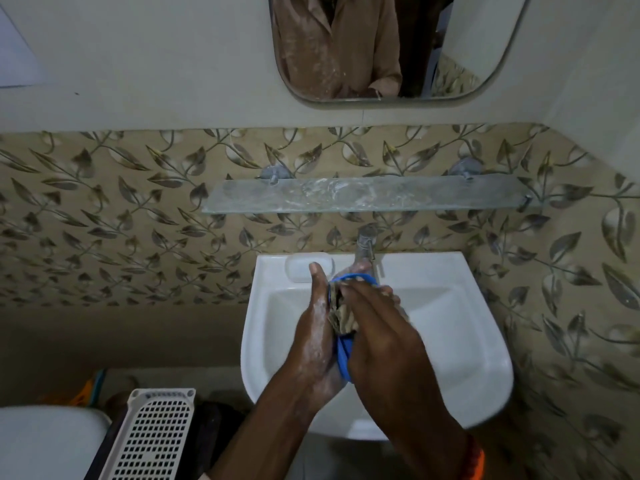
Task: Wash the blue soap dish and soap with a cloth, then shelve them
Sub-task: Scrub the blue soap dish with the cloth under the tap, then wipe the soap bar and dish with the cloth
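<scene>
The blue soap dish [343,356] stands on edge between my two hands over the white sink [450,327]. My left hand [317,337], wet and soapy, cups the dish from the left with its fingers along the rim. My right hand [377,327] grips a crumpled brown cloth [343,315] and presses it into the dish. Most of the dish is hidden; only its blue rim shows at top and bottom. The soap is not visible. A glass shelf [363,199] hangs on the wall above the tap [367,247].
A moulded soap recess [304,268] sits at the sink's back left. A mirror [398,46] hangs above the shelf. A white perforated basket [152,438] and a toilet lid [48,441] stand at lower left. Leaf-patterned tiles cover the wall.
</scene>
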